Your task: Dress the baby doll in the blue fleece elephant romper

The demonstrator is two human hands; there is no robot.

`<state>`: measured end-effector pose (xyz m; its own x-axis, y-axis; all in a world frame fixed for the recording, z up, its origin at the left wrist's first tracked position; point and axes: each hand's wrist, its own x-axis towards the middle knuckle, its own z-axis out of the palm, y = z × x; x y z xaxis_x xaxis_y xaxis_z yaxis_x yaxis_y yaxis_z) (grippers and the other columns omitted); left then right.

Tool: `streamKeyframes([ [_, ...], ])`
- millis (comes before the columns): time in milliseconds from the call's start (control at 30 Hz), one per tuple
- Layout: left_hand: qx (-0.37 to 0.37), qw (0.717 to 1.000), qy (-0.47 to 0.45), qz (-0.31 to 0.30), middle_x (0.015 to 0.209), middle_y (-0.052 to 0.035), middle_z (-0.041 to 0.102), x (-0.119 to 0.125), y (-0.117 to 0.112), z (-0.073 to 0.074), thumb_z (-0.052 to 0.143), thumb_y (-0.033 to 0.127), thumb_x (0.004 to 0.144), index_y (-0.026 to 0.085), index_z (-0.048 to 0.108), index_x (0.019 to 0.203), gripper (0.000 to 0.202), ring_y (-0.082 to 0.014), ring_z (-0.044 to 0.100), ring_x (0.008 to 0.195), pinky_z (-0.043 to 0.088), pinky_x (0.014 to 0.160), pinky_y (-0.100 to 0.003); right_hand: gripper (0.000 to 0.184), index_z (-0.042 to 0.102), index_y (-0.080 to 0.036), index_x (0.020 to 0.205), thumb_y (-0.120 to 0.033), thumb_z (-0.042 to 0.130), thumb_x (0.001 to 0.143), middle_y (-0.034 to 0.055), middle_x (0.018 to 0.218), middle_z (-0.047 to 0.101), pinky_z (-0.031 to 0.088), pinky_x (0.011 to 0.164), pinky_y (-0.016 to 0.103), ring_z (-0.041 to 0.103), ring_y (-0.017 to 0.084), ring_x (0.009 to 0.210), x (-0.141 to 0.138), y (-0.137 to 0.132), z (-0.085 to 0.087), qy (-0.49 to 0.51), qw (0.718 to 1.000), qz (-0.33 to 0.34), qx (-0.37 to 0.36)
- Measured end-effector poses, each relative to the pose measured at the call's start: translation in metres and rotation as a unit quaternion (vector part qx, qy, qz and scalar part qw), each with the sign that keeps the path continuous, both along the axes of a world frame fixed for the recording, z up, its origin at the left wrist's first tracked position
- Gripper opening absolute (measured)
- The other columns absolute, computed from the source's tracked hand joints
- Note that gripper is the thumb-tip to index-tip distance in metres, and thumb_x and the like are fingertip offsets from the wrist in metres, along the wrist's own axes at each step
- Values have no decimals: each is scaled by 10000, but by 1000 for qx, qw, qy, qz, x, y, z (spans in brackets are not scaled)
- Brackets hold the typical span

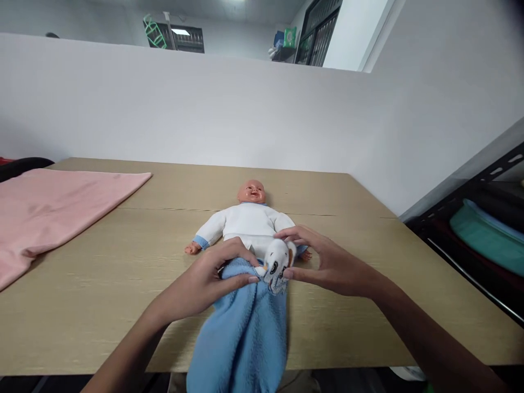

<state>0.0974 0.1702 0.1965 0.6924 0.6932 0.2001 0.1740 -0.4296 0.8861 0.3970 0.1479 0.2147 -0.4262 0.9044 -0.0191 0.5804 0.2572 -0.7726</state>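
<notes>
A baby doll lies on its back on the table, wearing a white top with blue cuffs. Blue fleece clothing or cloth covers its lower part and hangs over the table's front edge. At the doll's waist is a white piece with an embroidered animal face. My left hand pinches the upper edge of the blue fleece between thumb and fingers. From the other side, my right hand curves around the white animal-face piece, its thumb against it. The doll's legs are hidden.
A pink cloth lies over the left side of the wooden table. White partition walls stand behind and to the right. At right, a black metal rack holds folded green and dark fabrics.
</notes>
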Motion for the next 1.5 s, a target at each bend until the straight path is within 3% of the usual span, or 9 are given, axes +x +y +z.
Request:
streamKeyframes([
  [200,111,990,-40,71,1070,-19,564,-8,2,-18,735,313,1030,331,798,1107,101,-191,578,1061,446,968,-308,580,610,-287,1390,-569,814,926,34,1153,738,538,977,378,684,235,1063,-11,-23,-25,52,996,-37,-60],
  [400,162,984,62,49,1588,-60,495,-13,8,-10,752,394,1007,267,692,1068,154,-314,393,1498,336,1233,-436,240,613,-261,1143,-474,663,1045,35,1104,659,513,948,342,632,212,1020,-10,-23,-14,77,995,-35,54],
  [533,47,988,148,-27,1334,-62,683,-10,18,-5,738,561,978,260,601,1265,437,-279,634,1197,523,1004,-371,229,516,-280,1277,-427,553,1105,43,1150,658,509,924,330,631,202,1010,-14,-12,-1,32,995,-12,97],
  [667,75,978,194,8,1248,-60,701,-7,26,0,798,696,868,260,607,1365,688,-304,646,1148,527,941,-371,189,481,-262,1241,-412,489,1126,11,1009,675,507,871,320,636,186,896,-25,0,15,-6,994,-26,106],
  [867,135,984,107,-53,1094,-36,676,-14,40,16,795,474,959,250,702,1105,283,-218,638,1041,504,935,-320,411,659,-248,1209,-503,814,927,-21,916,714,468,730,277,621,170,810,-22,17,37,-43,991,55,115],
  [1000,132,985,0,-109,1375,-83,613,-17,40,17,818,271,934,230,691,960,136,-249,599,1285,481,1105,-365,344,711,-209,992,-492,876,884,-20,841,668,434,730,283,573,155,770,-11,27,38,-46,976,135,166],
  [1233,148,983,4,-113,1489,-96,506,-2,29,15,949,327,797,216,562,854,406,-312,518,1416,466,1178,-423,88,725,-187,944,-166,678,1015,24,937,658,442,769,254,611,142,840,-5,30,34,-18,961,235,142],
  [1367,159,986,-16,-42,1570,-155,406,12,42,17,1038,440,644,289,464,1286,874,-359,383,1554,411,1274,-522,114,738,-198,990,-132,646,1004,36,993,668,450,768,253,623,149,851,-12,25,42,-35,959,230,160],
  [1500,193,976,2,-100,1698,-181,317,24,55,25,1060,442,583,316,379,1559,1197,-423,264,1638,309,1337,-585,203,708,-211,946,-33,640,877,-3,883,689,392,657,252,600,137,742,-22,21,51,-98,953,239,162],
])
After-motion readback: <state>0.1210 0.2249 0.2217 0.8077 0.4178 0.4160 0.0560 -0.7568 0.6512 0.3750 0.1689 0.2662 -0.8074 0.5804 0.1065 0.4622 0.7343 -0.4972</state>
